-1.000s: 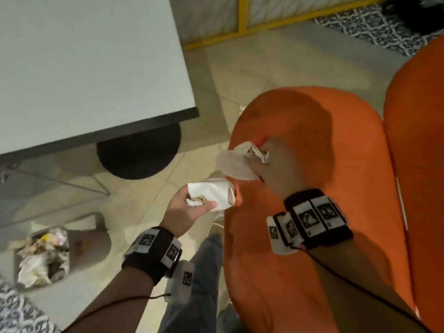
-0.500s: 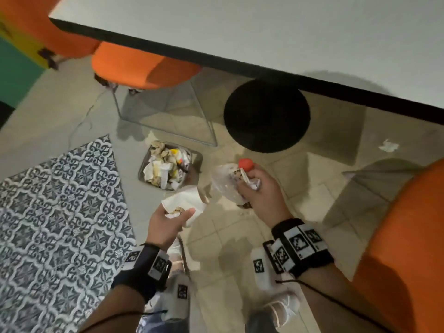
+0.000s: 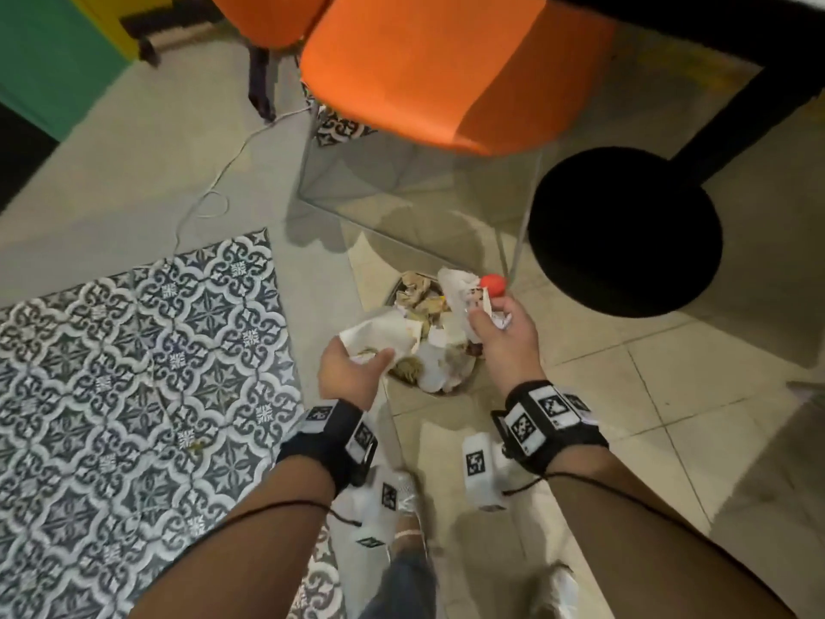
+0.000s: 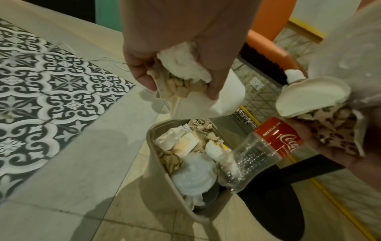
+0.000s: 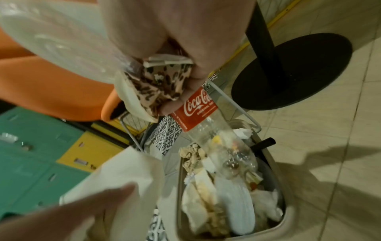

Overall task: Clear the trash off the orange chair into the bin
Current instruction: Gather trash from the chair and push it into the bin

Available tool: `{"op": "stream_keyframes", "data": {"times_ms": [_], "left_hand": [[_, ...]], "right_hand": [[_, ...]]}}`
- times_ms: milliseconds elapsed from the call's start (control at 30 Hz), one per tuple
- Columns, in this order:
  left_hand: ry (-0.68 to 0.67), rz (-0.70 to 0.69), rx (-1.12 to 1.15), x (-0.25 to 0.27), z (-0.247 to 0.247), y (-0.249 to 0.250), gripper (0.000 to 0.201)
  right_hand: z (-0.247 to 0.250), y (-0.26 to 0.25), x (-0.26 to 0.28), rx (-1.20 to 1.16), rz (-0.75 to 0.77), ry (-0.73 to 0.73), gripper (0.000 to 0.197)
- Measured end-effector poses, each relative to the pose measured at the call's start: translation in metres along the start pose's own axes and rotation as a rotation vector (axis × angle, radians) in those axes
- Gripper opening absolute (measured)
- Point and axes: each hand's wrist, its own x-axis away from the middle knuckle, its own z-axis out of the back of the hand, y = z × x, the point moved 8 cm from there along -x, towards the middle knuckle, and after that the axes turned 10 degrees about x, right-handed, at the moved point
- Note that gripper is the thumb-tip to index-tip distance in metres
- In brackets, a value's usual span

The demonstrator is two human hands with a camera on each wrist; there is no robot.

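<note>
The grey bin (image 3: 394, 291) stands on the floor, heaped with crumpled paper and lids. My left hand (image 3: 361, 360) grips a white paper cup (image 3: 384, 332) stuffed with crumpled napkins (image 4: 185, 78), held just above the bin's near left rim (image 4: 152, 146). My right hand (image 3: 491, 319) grips an empty Coca-Cola bottle (image 5: 198, 112) with a red cap (image 3: 492, 283), a leopard-print wrapper (image 5: 156, 84) and a clear plastic bag (image 5: 62, 40). The bottle's base points down into the bin (image 5: 286, 216).
An orange chair (image 3: 424, 69) on thin metal legs stands beyond the bin. The table's black round base (image 3: 625, 230) lies to the right of it. Patterned floor tiles (image 3: 134, 373) spread to the left, and a white cable (image 3: 214, 189) trails across the floor.
The view swung from the orange chair seat down to the floor. Both hands carried their trash from the chair to above the bin, which now lies right beneath them.
</note>
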Motion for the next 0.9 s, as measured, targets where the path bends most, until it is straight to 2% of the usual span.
{"op": "stream_keyframes", "data": {"times_ms": [133, 267, 367, 467, 567, 667, 733, 900], "left_hand": [[-0.032, -0.049, -0.211, -0.042, -0.040, -0.007, 0.056], [-0.077, -0.129, -0.311, -0.063, -0.086, -0.024, 0.059], [-0.008, -0.118, -0.271, -0.070, -0.100, -0.042, 0.060], [0.005, -0.164, -0.174, -0.072, -0.114, -0.055, 0.064], [0.001, -0.172, -0.093, -0.077, -0.123, -0.068, 0.063], [-0.012, -0.119, -0.018, -0.094, -0.128, -0.089, 0.062], [-0.036, -0.076, 0.021, -0.106, -0.132, -0.103, 0.060], [-0.054, -0.014, 0.018, -0.106, -0.134, -0.102, 0.063]], "right_hand": [[-0.021, 0.026, -0.022, 0.060, 0.044, -0.012, 0.022], [-0.038, 0.070, -0.038, 0.017, -0.050, -0.040, 0.014], [-0.047, 0.093, -0.047, 0.077, 0.006, -0.020, 0.010], [-0.048, 0.112, -0.052, 0.110, 0.048, 0.013, 0.013], [-0.056, 0.126, -0.057, 0.084, 0.045, -0.033, 0.019], [-0.068, 0.131, -0.066, 0.103, 0.029, -0.070, 0.023], [-0.075, 0.131, -0.075, 0.138, 0.023, -0.072, 0.021], [-0.078, 0.133, -0.081, 0.221, 0.012, -0.078, 0.011]]}}
